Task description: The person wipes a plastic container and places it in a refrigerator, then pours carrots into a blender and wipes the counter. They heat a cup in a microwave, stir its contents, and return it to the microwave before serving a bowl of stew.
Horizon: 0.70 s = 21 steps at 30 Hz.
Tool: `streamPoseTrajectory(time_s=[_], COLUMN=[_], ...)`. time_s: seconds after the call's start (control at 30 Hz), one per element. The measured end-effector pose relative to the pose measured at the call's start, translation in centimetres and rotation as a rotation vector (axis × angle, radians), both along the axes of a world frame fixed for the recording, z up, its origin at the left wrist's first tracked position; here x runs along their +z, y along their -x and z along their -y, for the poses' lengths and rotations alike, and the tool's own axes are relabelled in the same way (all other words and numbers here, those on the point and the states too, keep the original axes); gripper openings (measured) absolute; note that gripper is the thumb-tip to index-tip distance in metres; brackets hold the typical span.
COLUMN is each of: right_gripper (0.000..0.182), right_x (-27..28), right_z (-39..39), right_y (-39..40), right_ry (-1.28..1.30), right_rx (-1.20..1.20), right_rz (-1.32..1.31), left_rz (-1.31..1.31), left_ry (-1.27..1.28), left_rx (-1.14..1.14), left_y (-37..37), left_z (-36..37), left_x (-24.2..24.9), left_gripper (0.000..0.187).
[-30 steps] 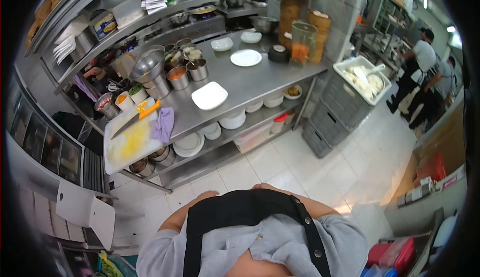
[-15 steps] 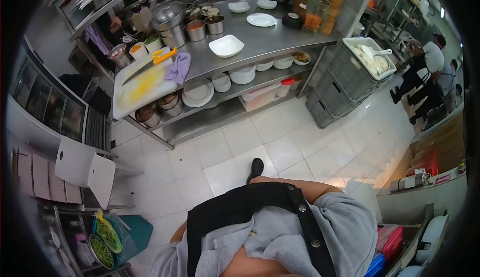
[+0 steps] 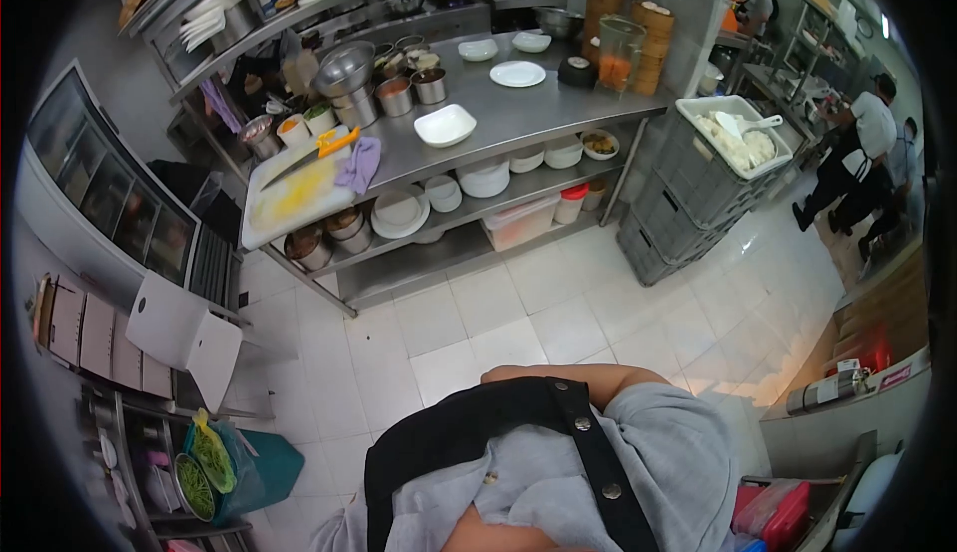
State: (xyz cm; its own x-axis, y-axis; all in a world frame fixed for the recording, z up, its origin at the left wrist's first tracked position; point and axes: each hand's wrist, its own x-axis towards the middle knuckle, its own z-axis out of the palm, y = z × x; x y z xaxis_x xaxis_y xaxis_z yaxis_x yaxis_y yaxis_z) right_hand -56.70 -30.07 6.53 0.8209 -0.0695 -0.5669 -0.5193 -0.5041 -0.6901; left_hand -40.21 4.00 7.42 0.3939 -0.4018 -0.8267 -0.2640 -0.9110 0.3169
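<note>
Ahead and slightly left of the right forearm (image 3: 568, 378), a glossy, squarish bowl (image 3: 446, 126) was seen on the smooth steel counter (image 3: 558, 108). Both hands were hidden; their opening could not be told. Farther left, a knife (image 3: 307, 161) lay on a yellow-stained board (image 3: 267, 221); its orange handle (image 3: 341, 142) was judged the safest grip.
</note>
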Motion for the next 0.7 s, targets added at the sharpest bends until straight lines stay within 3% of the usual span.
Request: streamPoseTrajectory(time_s=[0.23, 0.53, 0.63, 0.7], right_gripper=[0.033, 0.034, 0.036, 0.035], right_x=[-2.9, -14.8, -15.2, -12.7], right_z=[7.3, 18.5, 19.7, 19.8], right_y=[9.1, 28.5, 29.8, 28.2], right_ry=[0.075, 0.278, 0.128, 0.017], right_rx=[-0.114, -0.164, -0.488, -0.716], right_rz=[-0.044, -0.189, -0.092, 0.035], left_rz=[0.052, 0.057, 0.042, 0.029], left_ry=[0.025, 0.109, 0.199, 0.269], left_rx=[-0.078, -0.233, -0.306, -0.358], left_y=[1.8, 5.4, 7.3, 8.4], left_z=[5.9, 17.7, 22.1, 25.2], left_x=[0.6, 0.6, 0.5, 1.2], left_gripper=[0.028, 0.027, 0.027, 0.027])
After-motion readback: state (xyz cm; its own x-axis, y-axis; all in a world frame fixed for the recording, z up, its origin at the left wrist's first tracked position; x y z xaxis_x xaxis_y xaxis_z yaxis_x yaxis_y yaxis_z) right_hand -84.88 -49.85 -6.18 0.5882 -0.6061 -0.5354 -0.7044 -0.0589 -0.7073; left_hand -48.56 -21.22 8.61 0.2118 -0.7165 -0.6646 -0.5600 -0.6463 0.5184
